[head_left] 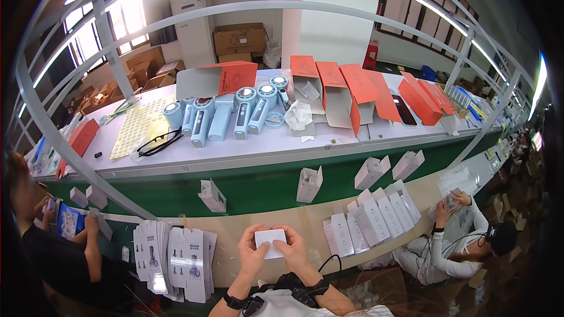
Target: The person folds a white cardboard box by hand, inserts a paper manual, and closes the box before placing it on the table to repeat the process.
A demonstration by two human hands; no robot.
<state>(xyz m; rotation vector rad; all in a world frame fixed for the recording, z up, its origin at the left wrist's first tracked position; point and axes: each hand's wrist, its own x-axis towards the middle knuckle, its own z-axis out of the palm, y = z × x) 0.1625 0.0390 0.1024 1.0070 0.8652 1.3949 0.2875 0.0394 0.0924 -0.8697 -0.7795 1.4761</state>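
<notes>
In front of my body I hold a small white box [270, 236] between both hands, one flat side facing up. My left hand [250, 252] wraps its left edge, and my right hand [295, 251] wraps the right edge. Both thumbs press on the top face; the fingers curl round the far side and are partly hidden. To the left of my hands lie stacks of flat, printed white cartons [187, 258]. A row of closed white boxes [370, 220] leans together on the beige bench [264, 223] to my right.
Open white boxes [309, 184] stand along the green conveyor belt [258, 179]. Beyond it, light-blue handheld devices [220, 118], orange cartons [335, 82] and black-framed glasses [160, 144] lie on the white table. Co-workers sit left [64, 246] and right [452, 258]. Metal rails cross above.
</notes>
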